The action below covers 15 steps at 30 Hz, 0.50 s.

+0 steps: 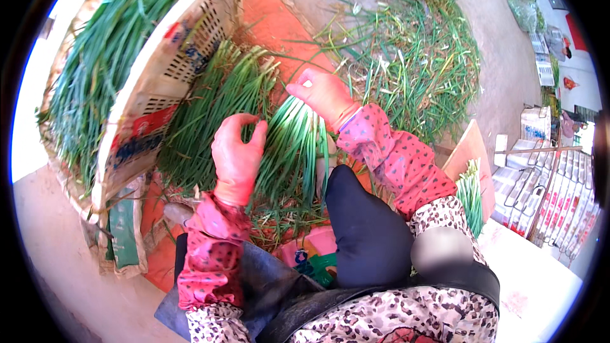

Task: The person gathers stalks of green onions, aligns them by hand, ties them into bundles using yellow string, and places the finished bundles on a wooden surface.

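Observation:
Both hands wear orange-pink gloves, with red patterned sleeve covers above them. My right hand [327,98] is closed at the pale root end of a bunch of green onions [295,136], whose green leaves fan down toward my lap. Left of that bunch, my left hand [238,152] is raised with thumb and forefinger curved and a gap between them; I see nothing held there. Behind and beside it lies a thick pile of green onions [219,105], pale ends pointing away from me. My left hand partly covers this pile.
A tilted white slatted crate [143,98] full of long green leaves [105,57] stands at left. Loose trimmings [419,57] are heaped at far right, beyond an orange sheet [279,22]. Another green onion bunch [470,200] rests by a board [467,152] at right, near stacked crates [540,194].

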Tool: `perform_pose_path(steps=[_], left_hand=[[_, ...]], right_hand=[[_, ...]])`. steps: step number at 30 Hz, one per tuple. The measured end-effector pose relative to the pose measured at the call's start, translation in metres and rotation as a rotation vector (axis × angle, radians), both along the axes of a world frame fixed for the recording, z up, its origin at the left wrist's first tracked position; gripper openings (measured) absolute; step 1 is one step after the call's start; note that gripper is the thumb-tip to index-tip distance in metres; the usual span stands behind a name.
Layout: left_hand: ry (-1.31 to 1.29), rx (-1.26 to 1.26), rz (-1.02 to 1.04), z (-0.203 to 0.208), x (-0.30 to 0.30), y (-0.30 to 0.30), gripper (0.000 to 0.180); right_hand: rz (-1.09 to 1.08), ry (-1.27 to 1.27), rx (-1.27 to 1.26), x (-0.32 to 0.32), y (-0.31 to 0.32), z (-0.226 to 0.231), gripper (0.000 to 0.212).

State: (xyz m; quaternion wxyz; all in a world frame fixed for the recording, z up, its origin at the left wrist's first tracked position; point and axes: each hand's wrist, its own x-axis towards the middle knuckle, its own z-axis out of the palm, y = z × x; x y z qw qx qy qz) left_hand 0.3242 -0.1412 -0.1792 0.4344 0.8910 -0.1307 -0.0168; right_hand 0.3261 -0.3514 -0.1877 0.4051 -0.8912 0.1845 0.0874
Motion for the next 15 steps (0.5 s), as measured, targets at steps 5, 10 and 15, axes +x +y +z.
perform_pose_path(steps=[5,10,15], left_hand=[[-0.147,0.165,-0.063,0.054,-0.036,-0.036,0.027],[-0.373,0.158,-0.037,0.072,-0.055,-0.018,0.027],[0.262,0.782,-0.706,0.014,-0.159,0.044,0.02]], right_hand=[[0.025,-0.202,-0.139,0.006,0.03,0.058,0.036],[0.048,-0.273,-0.147,-0.005,0.054,0.111,0.036],[0.032,-0.451,-0.138,-0.011,0.045,0.181,0.035]])
